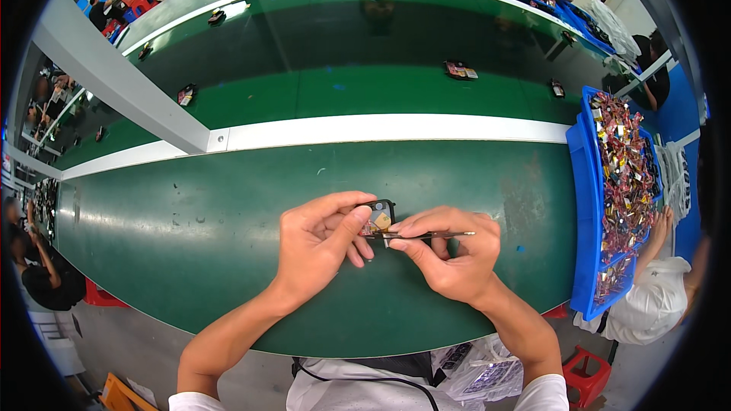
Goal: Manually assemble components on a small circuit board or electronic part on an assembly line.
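Observation:
My left hand is closed around the edge of a small black device housing, tilted so its open inside shows. Inside it lie a pale squarish part and some reddish pieces too small to make out. My right hand pinches a pair of slim dark tweezers, lying nearly level, with the working end against the lower edge of the housing. The tips are partly hidden by my fingers. Both hands are above the green worktable, near its middle.
A blue bin heaped with small wired parts stands at the right. Beyond the white rail runs a green conveyor belt carrying several small housings. A grey post rises at the left. Other people sit around.

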The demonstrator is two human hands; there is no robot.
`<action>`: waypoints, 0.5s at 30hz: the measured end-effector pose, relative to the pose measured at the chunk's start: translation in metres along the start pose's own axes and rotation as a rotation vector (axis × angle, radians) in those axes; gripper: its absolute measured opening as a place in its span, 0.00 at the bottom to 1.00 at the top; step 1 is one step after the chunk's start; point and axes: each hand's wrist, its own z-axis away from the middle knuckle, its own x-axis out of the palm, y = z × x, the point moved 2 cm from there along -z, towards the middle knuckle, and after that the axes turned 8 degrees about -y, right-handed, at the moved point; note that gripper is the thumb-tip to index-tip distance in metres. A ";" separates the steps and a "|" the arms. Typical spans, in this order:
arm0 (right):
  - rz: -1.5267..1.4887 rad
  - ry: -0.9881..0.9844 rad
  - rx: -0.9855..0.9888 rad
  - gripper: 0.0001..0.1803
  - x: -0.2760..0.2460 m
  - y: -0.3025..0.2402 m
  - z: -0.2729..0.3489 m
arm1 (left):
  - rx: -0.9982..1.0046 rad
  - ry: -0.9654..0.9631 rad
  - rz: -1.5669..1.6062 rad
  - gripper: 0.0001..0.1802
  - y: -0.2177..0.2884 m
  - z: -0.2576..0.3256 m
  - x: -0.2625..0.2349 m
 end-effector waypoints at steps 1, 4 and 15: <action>0.002 -0.003 -0.008 0.09 0.000 0.000 0.000 | 0.000 -0.002 0.000 0.13 0.000 0.000 0.000; 0.004 -0.005 -0.039 0.09 -0.001 0.000 0.000 | 0.034 -0.017 -0.039 0.13 -0.002 0.000 0.001; 0.197 0.007 -0.186 0.11 -0.001 -0.005 0.007 | -0.142 -0.068 0.067 0.15 0.004 -0.005 0.007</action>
